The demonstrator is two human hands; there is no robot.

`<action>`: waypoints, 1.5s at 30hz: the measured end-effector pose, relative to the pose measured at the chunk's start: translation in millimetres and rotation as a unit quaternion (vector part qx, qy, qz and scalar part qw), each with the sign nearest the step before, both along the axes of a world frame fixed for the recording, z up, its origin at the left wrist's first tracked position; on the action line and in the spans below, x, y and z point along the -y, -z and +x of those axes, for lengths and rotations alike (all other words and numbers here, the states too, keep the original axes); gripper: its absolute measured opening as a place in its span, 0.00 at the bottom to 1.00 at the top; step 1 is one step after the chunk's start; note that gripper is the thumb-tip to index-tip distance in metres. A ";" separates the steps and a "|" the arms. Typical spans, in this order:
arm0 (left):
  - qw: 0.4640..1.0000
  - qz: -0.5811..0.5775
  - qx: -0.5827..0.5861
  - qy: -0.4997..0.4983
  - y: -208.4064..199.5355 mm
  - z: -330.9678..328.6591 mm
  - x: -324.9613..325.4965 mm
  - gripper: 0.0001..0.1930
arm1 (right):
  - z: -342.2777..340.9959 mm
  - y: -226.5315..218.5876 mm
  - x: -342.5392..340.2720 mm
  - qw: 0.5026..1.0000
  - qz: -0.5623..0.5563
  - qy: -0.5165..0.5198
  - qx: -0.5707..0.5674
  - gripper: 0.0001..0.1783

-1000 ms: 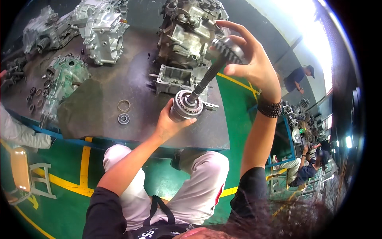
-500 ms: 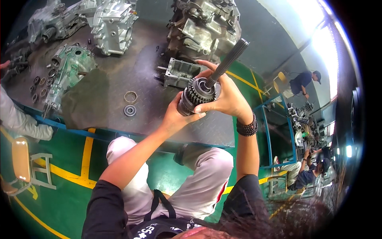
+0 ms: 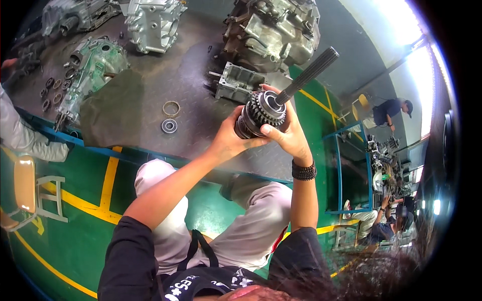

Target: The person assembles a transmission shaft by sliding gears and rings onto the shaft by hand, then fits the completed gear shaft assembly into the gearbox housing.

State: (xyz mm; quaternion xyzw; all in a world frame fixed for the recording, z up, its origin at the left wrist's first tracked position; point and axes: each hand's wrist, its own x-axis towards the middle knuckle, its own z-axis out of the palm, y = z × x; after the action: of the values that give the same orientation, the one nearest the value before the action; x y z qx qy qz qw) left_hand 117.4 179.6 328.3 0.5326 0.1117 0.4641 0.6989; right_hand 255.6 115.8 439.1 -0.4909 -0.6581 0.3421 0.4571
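Note:
Both of my hands hold a gear shaft (image 3: 267, 107) above the right part of the workbench. It tilts, with its long splined end pointing up to the far right. My left hand (image 3: 232, 136) wraps the lower left side of the gear cluster. From the right, my right hand (image 3: 289, 131) grips it, thumb pressed on the near side and fingers behind, partly hidden. On the bench to the left of my hands lie a ball bearing (image 3: 169, 126) and a brass-coloured ring (image 3: 171, 108). An open metal housing (image 3: 239, 83) sits just beyond the gears.
A large gearbox (image 3: 272, 35) stands at the bench's far side. Silver casings (image 3: 152, 25), a green-stained casing (image 3: 99, 65) and a dark cloth (image 3: 113, 108) lie leftward. A stool (image 3: 25, 183) is at left, and another person's leg (image 3: 30, 133) nears the bench. People work at right.
My hands and the gear shaft have moved slightly right in the picture. My right-hand fingers, earlier spread up beside the shaft, now sit lower behind the gears. The whole view has shifted a little.

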 end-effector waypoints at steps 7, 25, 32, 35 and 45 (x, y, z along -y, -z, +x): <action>1.000 0.028 -0.006 -0.011 9.7 0.9 -8.5 0.41 | -0.5 -0.3 -3.2 0.999 0.011 0.019 0.049 0.51; 0.999 0.029 0.015 -0.030 23.0 2.8 -7.8 0.41 | 1.5 13.3 -3.5 0.998 0.053 -0.019 0.025 0.67; 1.000 0.006 0.007 -0.015 24.7 10.8 -8.8 0.42 | 5.0 4.7 -8.8 0.999 0.038 -0.007 0.011 0.51; 1.000 0.004 0.008 -0.016 18.5 9.2 -6.8 0.42 | 8.9 12.1 -5.1 0.998 0.069 0.008 -0.004 0.50; 0.999 -0.006 0.046 -0.007 20.8 20.0 -4.1 0.41 | 15.2 16.5 -4.8 0.997 0.083 0.006 0.003 0.47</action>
State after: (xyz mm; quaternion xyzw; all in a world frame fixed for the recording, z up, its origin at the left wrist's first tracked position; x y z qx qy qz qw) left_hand 137.3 183.7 307.5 0.5059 0.0854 0.4925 0.7030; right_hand 270.9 120.6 422.6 -0.4560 -0.6825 0.2827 0.4964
